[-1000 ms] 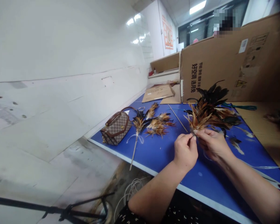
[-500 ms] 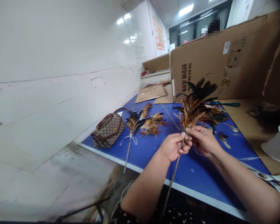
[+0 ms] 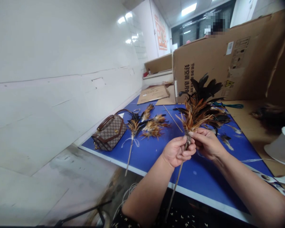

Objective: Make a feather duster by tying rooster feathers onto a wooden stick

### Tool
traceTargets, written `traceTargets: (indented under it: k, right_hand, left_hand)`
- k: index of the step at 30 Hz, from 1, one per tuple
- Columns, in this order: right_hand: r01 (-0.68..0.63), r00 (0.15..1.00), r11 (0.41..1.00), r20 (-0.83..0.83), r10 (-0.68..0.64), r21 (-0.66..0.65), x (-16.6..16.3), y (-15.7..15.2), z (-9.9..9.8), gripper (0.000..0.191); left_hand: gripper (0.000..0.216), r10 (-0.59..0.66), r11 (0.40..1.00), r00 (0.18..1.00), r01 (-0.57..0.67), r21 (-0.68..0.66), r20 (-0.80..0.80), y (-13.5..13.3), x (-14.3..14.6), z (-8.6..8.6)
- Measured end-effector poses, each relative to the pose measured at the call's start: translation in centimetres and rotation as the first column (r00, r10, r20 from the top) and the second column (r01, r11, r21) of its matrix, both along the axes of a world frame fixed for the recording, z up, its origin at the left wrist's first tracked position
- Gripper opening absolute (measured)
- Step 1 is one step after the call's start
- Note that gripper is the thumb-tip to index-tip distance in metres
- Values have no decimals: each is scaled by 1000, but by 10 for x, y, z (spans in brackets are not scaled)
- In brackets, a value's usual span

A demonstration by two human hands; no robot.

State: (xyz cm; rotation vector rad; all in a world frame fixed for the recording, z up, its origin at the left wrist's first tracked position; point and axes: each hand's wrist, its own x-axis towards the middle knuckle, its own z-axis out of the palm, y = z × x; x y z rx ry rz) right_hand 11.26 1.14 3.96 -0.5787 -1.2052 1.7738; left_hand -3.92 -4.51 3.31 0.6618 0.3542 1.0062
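My left hand [image 3: 180, 150] is closed around the thin stick of a feather duster [image 3: 196, 112], just under its brown and black plumes. Fingers of my right hand [image 3: 207, 143] pinch the base of the feathers at the same spot, close against the left fingertips. The duster tilts, plumes up and away, with its bare stick running down toward my lap. Left of my hands, a second feather duster [image 3: 133, 126] lies on the blue table [image 3: 154, 158]. Loose bunches of brown feathers [image 3: 154, 126] lie beside it. A bare stick [image 3: 173, 118] rests behind my left hand.
A patterned handbag [image 3: 110, 133] stands at the table's left edge. A big cardboard box [image 3: 211, 60] rises behind. On the right are a white spool [image 3: 281, 147], scissors [image 3: 273, 180] and dark feathers [image 3: 267, 115]. Flat cardboard [image 3: 153, 94] lies at the back; a white wall [image 3: 61, 95] borders the left.
Both hands stay at the feather base, with only slight finger movement. The plumes have shifted a little, and the whole view has moved slightly.
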Motion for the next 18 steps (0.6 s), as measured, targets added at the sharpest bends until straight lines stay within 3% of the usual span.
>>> traceTargets:
  k: [3,5,9,12,18]
  right_hand:
    - [11,1000,1000,-14,-11,1,-1,1,0,37]
    - [26,1000,1000,-12,-26,-6,-2,1,-1,36]
    - [103,995,994,11,-103,-35,-6,2,-6,40]
    - [169,985,985,42,-167,-40,-10,2,-10,45]
    - [252,961,967,111,-253,26,-14,3,-12,46]
  left_hand:
    - [33,110,994,992,-108,29,-64,-4,6,3]
    - [36,287,958,947,-279,71,-142,-7,12,2]
    - [42,683,729,650,-631,263,-333,-8,25,-2]
    - [38,756,643,489,-678,356,-435,-7,30,-6]
    - [25,810,567,404,-725,392,-424,0,34,-17]
